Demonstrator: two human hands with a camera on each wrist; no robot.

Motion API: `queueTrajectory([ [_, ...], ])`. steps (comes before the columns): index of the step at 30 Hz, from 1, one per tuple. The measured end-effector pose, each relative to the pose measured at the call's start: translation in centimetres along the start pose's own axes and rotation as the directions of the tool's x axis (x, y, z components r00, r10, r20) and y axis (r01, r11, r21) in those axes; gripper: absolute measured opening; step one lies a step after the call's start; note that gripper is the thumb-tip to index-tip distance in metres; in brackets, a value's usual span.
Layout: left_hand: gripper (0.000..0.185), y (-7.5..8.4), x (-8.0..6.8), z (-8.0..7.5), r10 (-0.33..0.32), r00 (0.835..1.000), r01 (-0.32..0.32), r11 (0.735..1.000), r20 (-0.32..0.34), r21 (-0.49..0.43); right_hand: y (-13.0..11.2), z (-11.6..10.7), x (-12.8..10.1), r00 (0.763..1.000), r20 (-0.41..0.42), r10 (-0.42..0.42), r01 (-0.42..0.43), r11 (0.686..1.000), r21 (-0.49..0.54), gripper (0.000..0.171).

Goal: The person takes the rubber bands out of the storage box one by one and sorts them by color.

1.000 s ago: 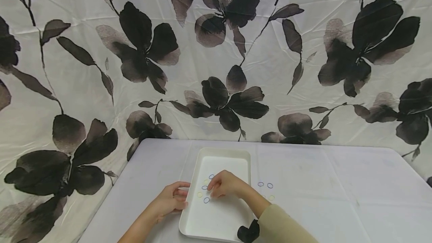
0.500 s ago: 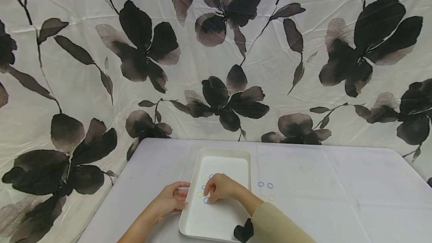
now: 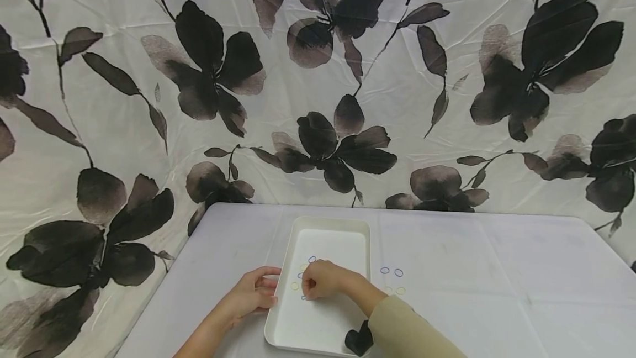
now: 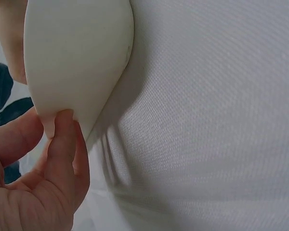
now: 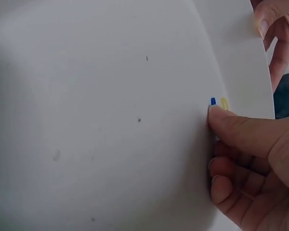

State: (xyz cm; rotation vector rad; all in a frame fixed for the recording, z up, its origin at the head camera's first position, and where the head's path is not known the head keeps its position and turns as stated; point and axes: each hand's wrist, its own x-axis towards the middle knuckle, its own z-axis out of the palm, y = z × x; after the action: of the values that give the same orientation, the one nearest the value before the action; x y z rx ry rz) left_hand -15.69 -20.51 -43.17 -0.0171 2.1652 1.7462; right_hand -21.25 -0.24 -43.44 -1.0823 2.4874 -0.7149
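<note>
A white rectangular tray lies on the table, holding several small thin rings in blue and yellow. My left hand grips its left rim, thumb and fingers on either side of the wall in the left wrist view. Over the tray's middle, my right hand has its fingers curled down at the nearest blue ring. That ring shows just past the thumb tip in the right wrist view, pinched there, its lower part hidden. Beside it is a yellow ring. More rings sit farther up the tray, partly covered by the hand.
Right of the tray, on the white-covered table, lie two blue rings and two yellow rings, one partly hidden by the right arm. A black heart-shaped piece shows at the right sleeve. A floral cloth hangs behind.
My right hand has moved slightly left and down onto the nearest blue ring, and its fingers have closed together there. The left hand stays on the tray's rim.
</note>
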Motion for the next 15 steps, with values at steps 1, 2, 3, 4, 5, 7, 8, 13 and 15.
queueTrajectory([
  [1,0.061,0.0,0.0,0.0,0.002,1.000,-0.002,1.000,-0.001,0.001,0.0,0.0,0.0,1.000,0.008,-0.008,0.008,1.000,-0.011,0.018],
  [2,0.061,0.0,0.0,0.0,0.000,1.000,0.000,1.000,-0.003,0.003,0.0,0.0,-0.1,1.000,0.014,-0.014,0.014,1.000,-0.016,0.018],
  [3,0.061,-0.1,0.0,0.0,-0.002,1.000,0.002,1.000,-0.002,0.004,0.0,-0.1,-0.2,1.000,0.014,-0.023,0.023,1.000,-0.015,0.018],
  [4,0.061,-0.1,0.0,0.1,-0.005,1.000,0.005,1.000,-0.005,0.004,0.1,-0.1,-0.3,0.999,0.011,-0.032,0.032,0.999,-0.013,0.018],
  [5,0.061,-0.1,0.0,0.1,-0.008,1.000,0.008,1.000,-0.005,0.004,0.2,-0.2,-0.4,0.999,0.004,-0.040,0.040,0.999,-0.005,0.018],
  [7,0.061,-0.1,-0.1,0.1,-0.008,1.000,0.008,1.000,-0.009,0.003,0.5,-0.4,-0.5,0.998,-0.013,-0.062,0.062,0.998,0.019,0.017],
  [8,0.061,-0.1,-0.1,0.1,-0.008,1.000,0.008,1.000,-0.010,0.002,0.6,-0.5,-0.6,0.997,-0.023,-0.072,0.073,0.997,0.034,0.017],
  [13,0.062,-0.1,0.0,0.1,-0.006,1.000,0.006,1.000,-0.018,0.002,1.3,-1.3,-1.1,0.993,-0.080,-0.085,0.095,0.988,0.125,0.018],
  [15,0.061,-0.1,0.0,0.1,-0.008,1.000,0.008,1.000,-0.022,0.005,1.5,-1.5,-1.3,0.993,-0.096,-0.066,0.083,0.979,0.187,0.017],
])
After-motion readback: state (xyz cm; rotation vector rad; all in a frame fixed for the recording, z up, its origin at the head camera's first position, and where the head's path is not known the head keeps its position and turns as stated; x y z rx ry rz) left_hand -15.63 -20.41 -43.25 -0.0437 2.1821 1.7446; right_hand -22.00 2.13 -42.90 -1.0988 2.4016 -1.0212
